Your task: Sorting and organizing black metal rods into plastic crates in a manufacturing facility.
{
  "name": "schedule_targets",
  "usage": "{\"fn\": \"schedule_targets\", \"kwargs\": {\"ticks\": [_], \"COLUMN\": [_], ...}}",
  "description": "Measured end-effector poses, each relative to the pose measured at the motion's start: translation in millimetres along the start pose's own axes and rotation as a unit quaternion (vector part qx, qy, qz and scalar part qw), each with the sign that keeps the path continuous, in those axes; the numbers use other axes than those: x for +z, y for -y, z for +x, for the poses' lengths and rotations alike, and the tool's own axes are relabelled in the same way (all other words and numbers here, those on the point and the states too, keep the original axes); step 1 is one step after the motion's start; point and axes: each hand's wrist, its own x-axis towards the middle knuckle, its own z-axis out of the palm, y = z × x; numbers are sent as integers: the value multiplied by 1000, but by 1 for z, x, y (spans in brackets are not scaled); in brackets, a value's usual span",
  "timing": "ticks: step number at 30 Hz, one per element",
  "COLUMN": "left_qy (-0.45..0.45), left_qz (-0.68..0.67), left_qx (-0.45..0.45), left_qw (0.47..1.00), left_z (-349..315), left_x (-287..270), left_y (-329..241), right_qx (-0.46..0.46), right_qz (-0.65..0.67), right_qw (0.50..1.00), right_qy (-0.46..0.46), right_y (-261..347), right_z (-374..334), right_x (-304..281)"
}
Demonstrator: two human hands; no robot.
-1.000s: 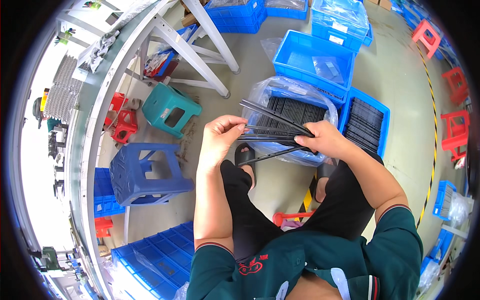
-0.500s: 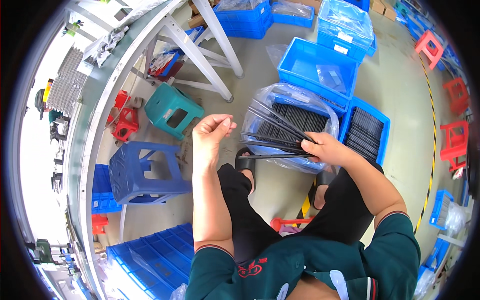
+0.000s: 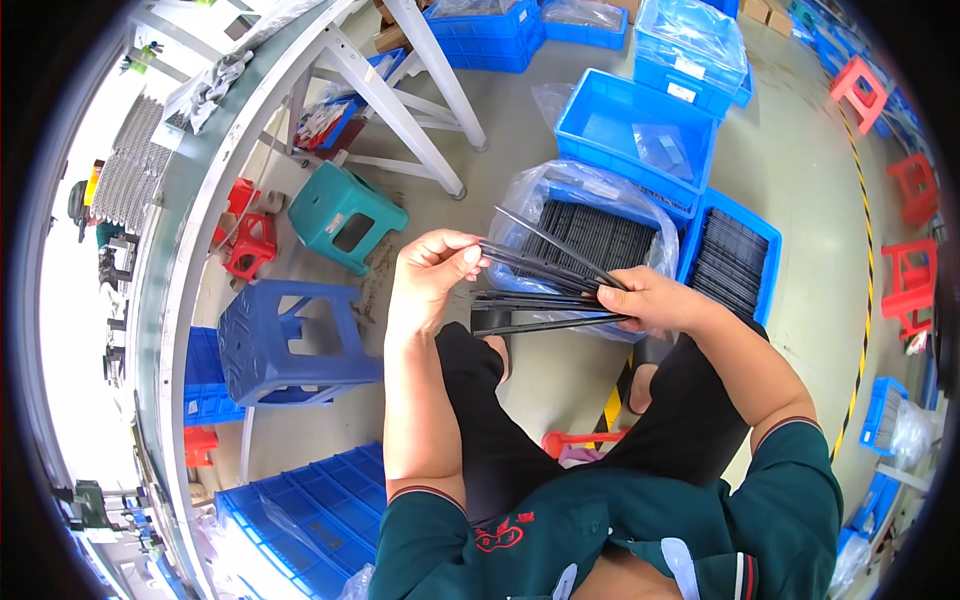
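Several thin black strips (image 3: pixel 545 268) fan out from my right hand (image 3: pixel 648 300), which grips them at one end. My left hand (image 3: pixel 437 272) pinches the far tips of a few of these strips between thumb and fingers. One strip sticks up apart from the others, and a lower group points left, clear of my left hand. Beyond and below the hands stands a blue crate lined with clear plastic (image 3: pixel 655 215), with rows of similar black strips (image 3: pixel 600 235) inside. To its right, another blue crate (image 3: pixel 770 262) holds more black strips.
Behind the lined crate sits a blue bin (image 3: pixel 610 120) with a plastic bag in it. On the left are a blue stool (image 3: pixel 255 345), a teal stool (image 3: pixel 320 215) and a long workbench (image 3: pixel 225 120). Blue crates (image 3: pixel 310 515) lie at the lower left. Red stools (image 3: pixel 908 285) line the right.
My left hand was apart from the strips with its fingers closed; it has moved slightly right and now holds some strip tips. The strips in my right hand have shifted in their fan.
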Motion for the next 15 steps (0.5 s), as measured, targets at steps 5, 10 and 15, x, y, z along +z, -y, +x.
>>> {"fn": "schedule_targets", "kwargs": {"ticks": [5, 10, 15], "left_qy": [51, 31, -58], "left_qz": [30, 58, 74], "left_qx": [-23, -31, 45], "left_qw": [998, 997, 995], "left_z": [-1, -3, -3], "left_x": [5, 0, -4], "left_y": [3, -2, -10], "right_qx": [37, 39, 52], "right_qz": [-17, -8, -14], "right_qw": [999, 999, 999], "right_qy": [7, 6, 2], "right_y": [14, 14, 18], "right_z": [-8, -8, -8], "right_x": [1, 3, 4]}}
